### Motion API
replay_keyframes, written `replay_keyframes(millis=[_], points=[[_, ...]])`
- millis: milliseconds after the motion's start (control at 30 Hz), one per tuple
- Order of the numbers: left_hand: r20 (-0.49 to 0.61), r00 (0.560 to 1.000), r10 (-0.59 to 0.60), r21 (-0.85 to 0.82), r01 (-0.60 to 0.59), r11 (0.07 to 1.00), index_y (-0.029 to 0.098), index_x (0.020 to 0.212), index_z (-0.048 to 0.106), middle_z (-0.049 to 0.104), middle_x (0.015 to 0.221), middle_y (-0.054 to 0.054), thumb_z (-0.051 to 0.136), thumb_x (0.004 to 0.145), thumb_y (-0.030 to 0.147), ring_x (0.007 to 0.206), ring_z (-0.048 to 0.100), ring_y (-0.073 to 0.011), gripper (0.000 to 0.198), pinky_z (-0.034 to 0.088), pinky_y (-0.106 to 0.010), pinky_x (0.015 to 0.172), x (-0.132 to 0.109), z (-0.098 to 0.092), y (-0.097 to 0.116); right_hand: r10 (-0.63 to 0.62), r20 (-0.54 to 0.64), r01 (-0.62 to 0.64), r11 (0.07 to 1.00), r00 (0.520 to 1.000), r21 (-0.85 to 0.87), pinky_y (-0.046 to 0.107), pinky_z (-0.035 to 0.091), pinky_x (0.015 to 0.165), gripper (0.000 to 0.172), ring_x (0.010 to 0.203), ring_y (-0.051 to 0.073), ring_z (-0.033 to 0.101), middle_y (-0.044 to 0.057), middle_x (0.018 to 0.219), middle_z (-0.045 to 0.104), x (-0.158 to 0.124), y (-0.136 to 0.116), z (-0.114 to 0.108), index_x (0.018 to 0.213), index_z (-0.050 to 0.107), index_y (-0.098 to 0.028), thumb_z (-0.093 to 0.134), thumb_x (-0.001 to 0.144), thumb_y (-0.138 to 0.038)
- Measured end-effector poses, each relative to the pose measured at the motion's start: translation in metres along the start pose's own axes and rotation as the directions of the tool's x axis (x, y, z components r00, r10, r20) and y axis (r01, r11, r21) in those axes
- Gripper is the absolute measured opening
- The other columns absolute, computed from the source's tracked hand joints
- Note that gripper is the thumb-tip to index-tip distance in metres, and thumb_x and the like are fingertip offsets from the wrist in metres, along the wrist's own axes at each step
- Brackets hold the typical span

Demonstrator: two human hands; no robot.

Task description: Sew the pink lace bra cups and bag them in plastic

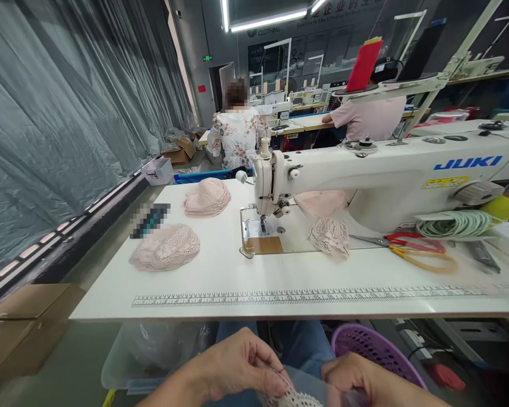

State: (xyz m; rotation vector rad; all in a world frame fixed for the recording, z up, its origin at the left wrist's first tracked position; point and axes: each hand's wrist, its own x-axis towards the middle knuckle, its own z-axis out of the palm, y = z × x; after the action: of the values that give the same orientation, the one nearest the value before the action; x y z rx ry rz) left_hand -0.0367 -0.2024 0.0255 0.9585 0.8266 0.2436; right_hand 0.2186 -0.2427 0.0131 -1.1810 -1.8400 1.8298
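Grey sheeting lines the workshop wall at 9 o'clock, and 2 people sit at benches towards 12. A white table [280, 271] carries a cream sewing machine [385, 169].

At 6 o'clock, below the table edge and over the lap, the left hand [237, 367] pinches a lace piece [294, 400] between thumb and fingertips. The right hand [365, 379] curls just beside it at 5 o'clock, but I cannot tell what its fingers press on.

I judge the lace is being sorted or straightened by hand, away from the needle. Further handling calls for a light, even pinch, since this open mesh looks soft and stretchy.

3 domed piles of pale pink lace [165, 247] lie on the table. Red-handled scissors [407, 243] and a coil of pale cord [453, 223] lie at 2 o'clock. A perforated purple basket [373, 347] stands at 5.
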Motion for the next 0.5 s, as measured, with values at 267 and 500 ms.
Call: replay_keyframes(millis=[267, 500], points=[[-0.001, 1.000, -0.004, -0.214, 0.004, 0.977, 0.010, 0.071, 0.073, 0.065, 0.064, -0.004, 0.091, 0.047, 0.046, 0.056, 0.055, -0.0078, 0.047, 0.041, -0.017, 0.058, -0.001, -0.015, -0.028, 0.005, 0.081, -0.018, 0.986, 0.997, 0.167, 0.021, 0.035, 0.060, 0.014, 0.064, 0.010, 0.048, -0.004, 0.068, 0.054, 0.009, 0.006, 0.003, 0.071, 0.072, -0.016, 0.075, 0.068, -0.030], [0.041, 0.999, -0.007, -0.272, 0.018, 0.962, 0.010, 0.086, 0.075, 0.065, 0.066, -0.004, 0.090, 0.052, 0.048, 0.055, 0.055, -0.0070, 0.053, 0.041, -0.016, 0.058, 0.009, -0.010, -0.041, -0.017, 0.109, -0.010, 0.969, 0.994, 0.245, 0.022, 0.037, 0.064, 0.032, 0.069, 0.012, 0.052, -0.002, 0.073, 0.059, 0.010, 0.016, 0.004, 0.083, 0.075, -0.017, 0.083, 0.063, -0.041]])
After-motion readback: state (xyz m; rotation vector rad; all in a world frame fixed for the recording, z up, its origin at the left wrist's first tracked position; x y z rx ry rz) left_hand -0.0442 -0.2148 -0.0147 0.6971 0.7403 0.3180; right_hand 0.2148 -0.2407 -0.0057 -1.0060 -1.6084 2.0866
